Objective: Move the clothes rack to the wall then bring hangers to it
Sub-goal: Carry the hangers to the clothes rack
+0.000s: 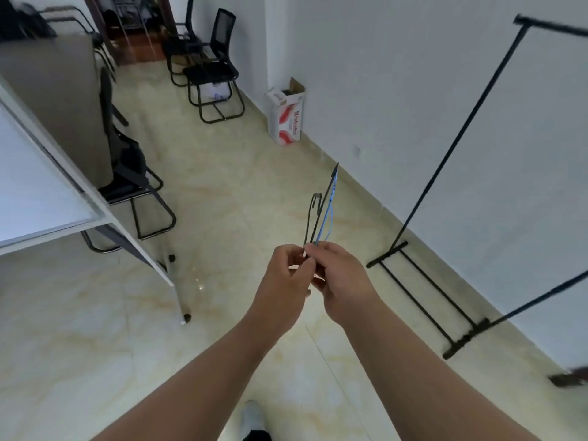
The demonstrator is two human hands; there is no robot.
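Fingers (310, 265) pinching thin wire hangers (323, 214), black metal rack (445, 160)

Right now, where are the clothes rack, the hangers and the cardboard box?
clothes rack (458, 135), head view, on its slanted upright pole.
hangers (327, 205), head view, on the thin wire frames.
cardboard box (288, 120), head view, on its printed front.

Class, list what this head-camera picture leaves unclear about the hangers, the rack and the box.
- Hangers: seen edge-on, overlapping; count unclear; lower ends hidden by both hands, left, right.
- Clothes rack: top bar cut off by right edge.
- Cardboard box: print too small.
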